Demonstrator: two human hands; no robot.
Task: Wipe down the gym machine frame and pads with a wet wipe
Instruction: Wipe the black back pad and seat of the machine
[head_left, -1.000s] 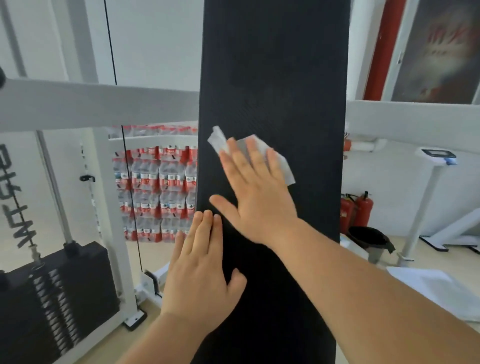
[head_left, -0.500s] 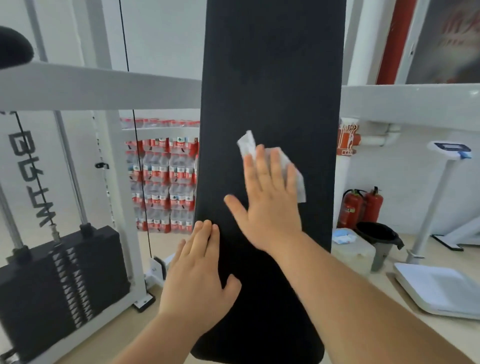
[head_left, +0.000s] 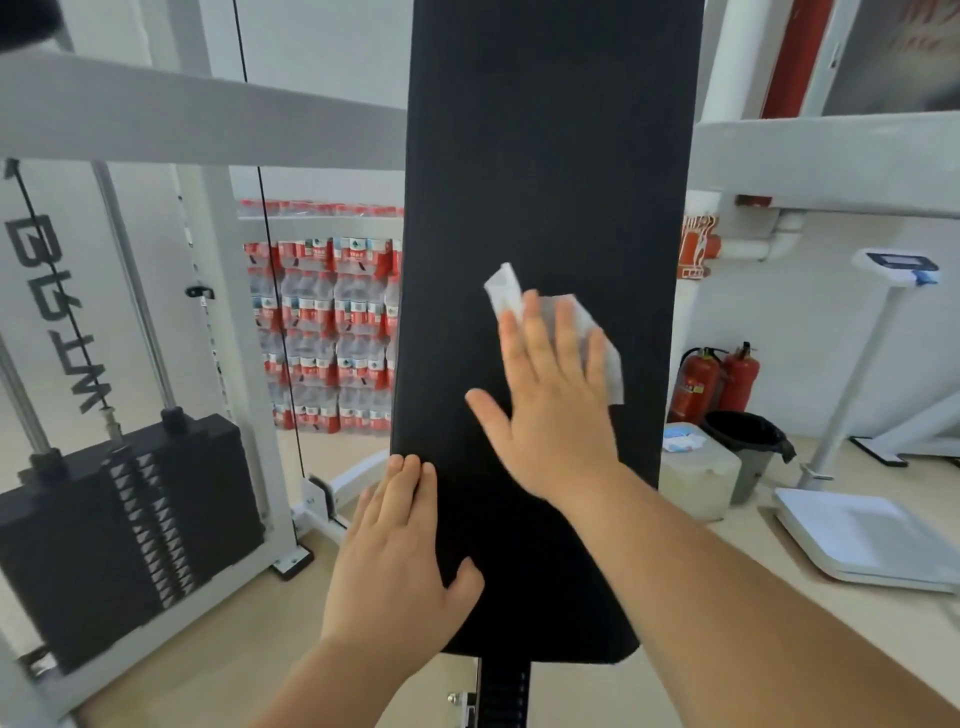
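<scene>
A tall black back pad (head_left: 545, 171) of the gym machine fills the middle of the head view. My right hand (head_left: 556, 405) lies flat on it with fingers spread, pressing a white wet wipe (head_left: 506, 293) against the pad; the wipe's corners stick out above and to the right of my fingers. My left hand (head_left: 400, 556) rests flat on the pad's lower left edge, fingers together and thumb out, holding nothing. The white machine frame (head_left: 171, 114) crosses behind the pad on both sides.
A black weight stack (head_left: 119, 525) with cable stands at the left. Stacked packs of bottled water (head_left: 332, 332) sit behind. To the right are two red fire extinguishers (head_left: 717, 379), a black bin (head_left: 748, 436), a white tub (head_left: 696, 467) and a white scale (head_left: 872, 535).
My right hand has slid the wipe to the right and slightly down across the pad. My left hand stays on the pad's left edge. The camera has tilted, showing the pad's lower end.
</scene>
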